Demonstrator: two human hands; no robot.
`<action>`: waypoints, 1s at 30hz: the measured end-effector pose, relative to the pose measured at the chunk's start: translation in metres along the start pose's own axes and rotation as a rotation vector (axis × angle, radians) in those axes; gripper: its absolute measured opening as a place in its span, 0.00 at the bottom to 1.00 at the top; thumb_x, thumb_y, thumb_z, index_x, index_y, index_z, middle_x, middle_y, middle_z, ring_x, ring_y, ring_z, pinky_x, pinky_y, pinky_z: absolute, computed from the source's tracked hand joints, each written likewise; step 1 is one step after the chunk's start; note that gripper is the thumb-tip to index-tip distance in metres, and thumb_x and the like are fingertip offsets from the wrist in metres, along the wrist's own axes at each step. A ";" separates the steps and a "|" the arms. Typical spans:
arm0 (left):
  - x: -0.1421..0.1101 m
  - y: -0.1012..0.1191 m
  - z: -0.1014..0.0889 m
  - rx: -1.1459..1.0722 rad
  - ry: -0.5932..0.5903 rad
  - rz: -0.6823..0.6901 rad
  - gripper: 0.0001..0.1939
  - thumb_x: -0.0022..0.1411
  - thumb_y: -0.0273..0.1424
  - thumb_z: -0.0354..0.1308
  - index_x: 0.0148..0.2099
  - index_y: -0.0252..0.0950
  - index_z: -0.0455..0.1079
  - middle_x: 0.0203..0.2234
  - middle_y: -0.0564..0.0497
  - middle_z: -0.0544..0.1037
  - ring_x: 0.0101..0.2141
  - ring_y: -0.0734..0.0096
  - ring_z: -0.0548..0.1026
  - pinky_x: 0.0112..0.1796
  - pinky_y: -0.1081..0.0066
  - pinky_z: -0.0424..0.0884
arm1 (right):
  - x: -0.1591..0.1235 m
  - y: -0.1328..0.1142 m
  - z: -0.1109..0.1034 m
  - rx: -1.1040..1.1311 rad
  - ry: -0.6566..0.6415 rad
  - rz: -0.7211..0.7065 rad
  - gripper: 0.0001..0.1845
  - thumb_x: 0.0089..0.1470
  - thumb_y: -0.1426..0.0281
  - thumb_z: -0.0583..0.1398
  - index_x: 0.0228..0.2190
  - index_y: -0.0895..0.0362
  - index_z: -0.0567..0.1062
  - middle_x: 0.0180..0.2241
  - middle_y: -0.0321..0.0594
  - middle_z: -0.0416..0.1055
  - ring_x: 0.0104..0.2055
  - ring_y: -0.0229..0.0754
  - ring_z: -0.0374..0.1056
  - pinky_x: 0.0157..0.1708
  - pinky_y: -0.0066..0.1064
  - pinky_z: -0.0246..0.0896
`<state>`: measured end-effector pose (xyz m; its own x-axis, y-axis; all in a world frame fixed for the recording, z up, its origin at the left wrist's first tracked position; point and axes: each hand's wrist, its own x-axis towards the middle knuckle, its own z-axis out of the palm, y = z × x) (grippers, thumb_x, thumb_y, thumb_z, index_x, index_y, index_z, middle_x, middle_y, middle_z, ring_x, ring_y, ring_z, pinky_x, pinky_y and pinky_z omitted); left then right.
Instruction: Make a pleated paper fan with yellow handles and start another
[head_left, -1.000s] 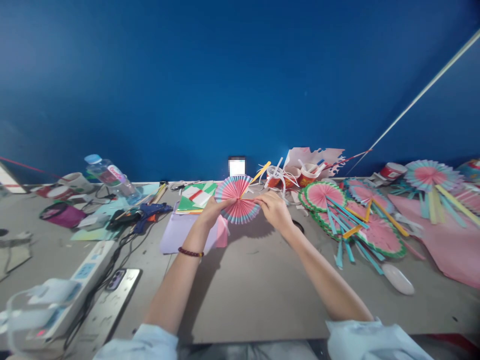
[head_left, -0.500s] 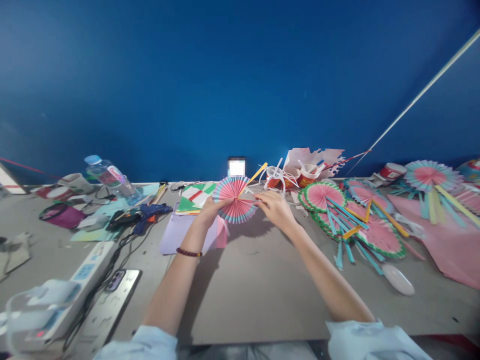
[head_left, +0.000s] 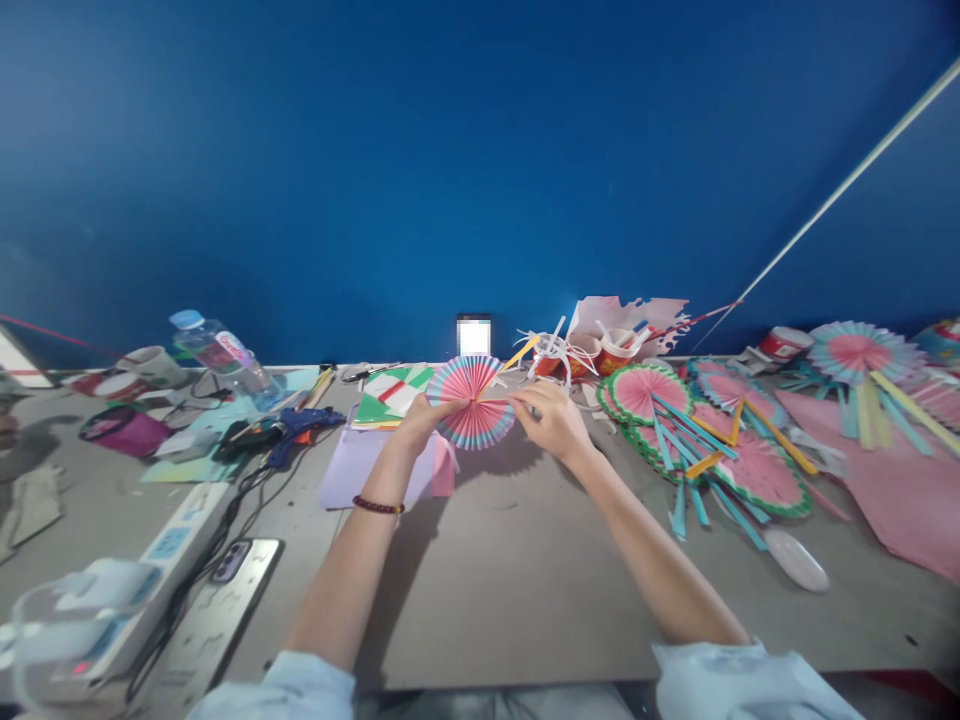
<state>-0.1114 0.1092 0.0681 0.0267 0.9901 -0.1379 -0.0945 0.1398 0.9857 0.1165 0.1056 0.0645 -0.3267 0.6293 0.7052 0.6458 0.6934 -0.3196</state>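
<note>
A round pleated paper fan [head_left: 472, 425], pink in the middle with a light blue rim, is held up above the table. My left hand [head_left: 421, 425] grips its left edge, the thumb lying across the pleats toward the centre. At the right edge, my right hand [head_left: 553, 420] pinches with thumb and forefinger beside the fan's horizontal seam. A yellow strip [head_left: 519, 354] sticks out from the fan's centre to the upper right. Behind my left hand lie a green, white and red patterned sheet [head_left: 394, 392] and lilac paper [head_left: 360, 470].
Finished-looking watermelon fans [head_left: 757, 470] with paper strips lie at the right, near a white computer mouse [head_left: 796, 560]. Cups [head_left: 619, 350] stand along the blue wall. To the left are a bottle [head_left: 225, 355], a blue glue gun [head_left: 296, 435], a power strip [head_left: 161, 570] and a phone [head_left: 217, 610].
The fan has shifted very slightly right and down. My right hand's fingers have altered their bend a little at its edge. A blurred skin-toned shape has appeared at the far left edge.
</note>
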 end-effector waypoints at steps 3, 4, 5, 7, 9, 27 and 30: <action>-0.003 0.002 0.006 0.041 -0.025 -0.014 0.22 0.37 0.37 0.73 0.35 0.31 0.77 0.31 0.44 0.81 0.34 0.58 0.78 0.38 0.65 0.74 | 0.002 -0.005 -0.003 0.004 0.066 0.049 0.10 0.57 0.70 0.56 0.32 0.55 0.78 0.32 0.42 0.77 0.36 0.44 0.71 0.43 0.38 0.64; -0.005 0.003 0.009 0.068 -0.039 -0.025 0.21 0.36 0.36 0.73 0.34 0.31 0.77 0.31 0.44 0.81 0.35 0.58 0.78 0.38 0.65 0.73 | 0.003 -0.006 -0.004 0.006 0.089 0.071 0.11 0.58 0.70 0.55 0.31 0.56 0.77 0.30 0.42 0.77 0.35 0.44 0.71 0.42 0.37 0.64; -0.006 0.003 0.011 0.101 -0.062 -0.038 0.21 0.36 0.35 0.73 0.34 0.31 0.77 0.31 0.44 0.81 0.35 0.57 0.78 0.39 0.65 0.73 | 0.004 -0.007 -0.006 0.011 0.115 0.096 0.11 0.58 0.70 0.55 0.30 0.56 0.77 0.29 0.42 0.76 0.34 0.43 0.71 0.40 0.36 0.64; -0.009 0.002 0.016 0.181 -0.135 -0.068 0.20 0.37 0.34 0.73 0.34 0.30 0.77 0.30 0.43 0.81 0.35 0.56 0.78 0.39 0.65 0.74 | 0.006 -0.008 -0.009 0.024 0.162 0.142 0.11 0.58 0.70 0.54 0.30 0.57 0.76 0.29 0.42 0.75 0.34 0.43 0.70 0.38 0.35 0.65; -0.011 0.000 0.021 0.248 -0.213 -0.088 0.19 0.39 0.34 0.72 0.34 0.30 0.77 0.30 0.43 0.81 0.35 0.56 0.79 0.38 0.64 0.74 | 0.007 -0.008 -0.012 0.025 0.189 0.183 0.11 0.59 0.69 0.54 0.32 0.56 0.76 0.31 0.43 0.75 0.35 0.43 0.69 0.39 0.35 0.65; -0.023 0.001 0.037 0.325 -0.327 -0.020 0.15 0.46 0.35 0.69 0.36 0.32 0.77 0.31 0.47 0.82 0.34 0.62 0.78 0.36 0.68 0.74 | 0.007 0.003 -0.014 0.187 0.003 0.395 0.13 0.51 0.61 0.62 0.37 0.53 0.81 0.34 0.42 0.78 0.35 0.45 0.72 0.40 0.39 0.68; -0.021 -0.001 0.034 0.307 -0.329 -0.035 0.17 0.44 0.35 0.70 0.37 0.32 0.77 0.33 0.46 0.82 0.36 0.61 0.78 0.37 0.68 0.74 | 0.007 0.008 -0.015 0.237 0.065 0.434 0.17 0.49 0.60 0.63 0.40 0.55 0.80 0.35 0.43 0.78 0.34 0.44 0.72 0.38 0.38 0.69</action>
<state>-0.0779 0.0881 0.0733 0.3439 0.9211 -0.1822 0.2106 0.1134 0.9710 0.1291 0.1101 0.0763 -0.0141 0.8593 0.5112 0.5357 0.4382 -0.7218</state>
